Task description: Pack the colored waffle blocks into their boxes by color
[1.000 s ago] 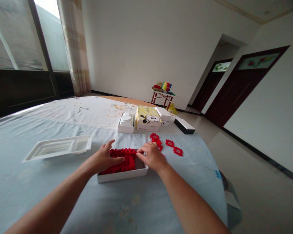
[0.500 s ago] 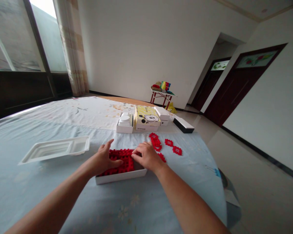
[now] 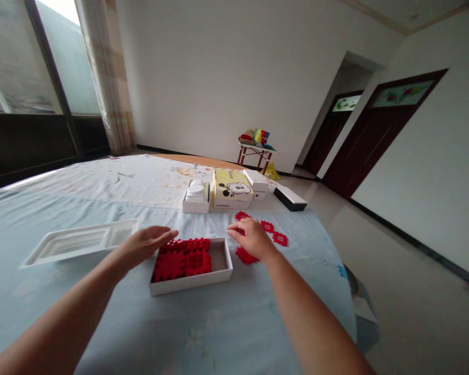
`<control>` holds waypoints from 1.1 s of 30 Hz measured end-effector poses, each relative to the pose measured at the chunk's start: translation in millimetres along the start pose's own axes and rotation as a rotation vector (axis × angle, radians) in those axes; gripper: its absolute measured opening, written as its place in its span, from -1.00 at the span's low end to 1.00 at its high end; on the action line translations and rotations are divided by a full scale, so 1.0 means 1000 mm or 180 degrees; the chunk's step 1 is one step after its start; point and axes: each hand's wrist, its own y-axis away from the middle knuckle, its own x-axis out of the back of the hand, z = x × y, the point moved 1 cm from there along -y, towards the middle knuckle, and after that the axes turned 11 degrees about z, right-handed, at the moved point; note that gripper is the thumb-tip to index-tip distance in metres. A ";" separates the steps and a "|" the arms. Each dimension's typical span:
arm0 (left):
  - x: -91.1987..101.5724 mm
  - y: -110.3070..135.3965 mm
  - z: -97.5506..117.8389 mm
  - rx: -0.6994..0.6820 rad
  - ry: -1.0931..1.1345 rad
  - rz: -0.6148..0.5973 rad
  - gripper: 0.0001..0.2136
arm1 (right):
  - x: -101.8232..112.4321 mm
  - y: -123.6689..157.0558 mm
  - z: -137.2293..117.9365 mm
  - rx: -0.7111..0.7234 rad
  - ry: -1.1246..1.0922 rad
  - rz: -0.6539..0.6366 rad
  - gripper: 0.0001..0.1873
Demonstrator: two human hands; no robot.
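A shallow white box [image 3: 191, 285] sits on the table, with red notched interlocking plastic pieces [image 3: 170, 265] filling its left and middle. Its right end shows bare floor. Over the box's back left corner is my left hand [image 3: 150, 240], fingers stretched out and holding nothing visible. To the right of the box, my right hand [image 3: 254, 239] hovers over loose red pieces, its thumb and fingers slightly apart. One piece is partly hidden behind those fingers; contact with it is unclear. Another loose red piece [image 3: 245, 255] lies just below that hand.
A white plastic tray [image 3: 58, 245] lies at the left. Farther back stand a small white box with white items [image 3: 196, 205], a yellow cartoon box [image 3: 232, 187], a white box [image 3: 256, 182] and a black-and-white box [image 3: 291, 200]. The table edge [image 3: 347, 291] curves at the right.
Both hands have left the red pieces inside the box. My left hand moved left and up; my right hand moved right, over the loose pieces. The view shifted slightly.
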 end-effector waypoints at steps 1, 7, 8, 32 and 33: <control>0.003 -0.001 0.000 0.0085 0.0170 0.0125 -0.40 | 0.007 -0.001 0.009 -0.0168 -0.0025 -0.0018 -0.84; 0.006 -0.003 -0.012 0.0049 0.0891 0.0582 -0.46 | 0.026 0.012 0.049 -0.0937 0.0083 -0.1165 -0.65; 0.004 -0.003 -0.014 -0.0037 0.0830 0.0596 -0.47 | 0.026 0.015 0.051 -0.0940 0.0198 -0.1319 -0.59; -0.013 -0.001 -0.026 -0.0695 0.0419 0.0517 -0.57 | 0.023 0.004 -0.017 -0.0336 -0.0356 0.0022 -0.75; -0.013 -0.001 -0.026 -0.0731 0.0401 0.0498 -0.58 | 0.020 0.006 -0.023 -0.0331 -0.0338 -0.0021 -0.74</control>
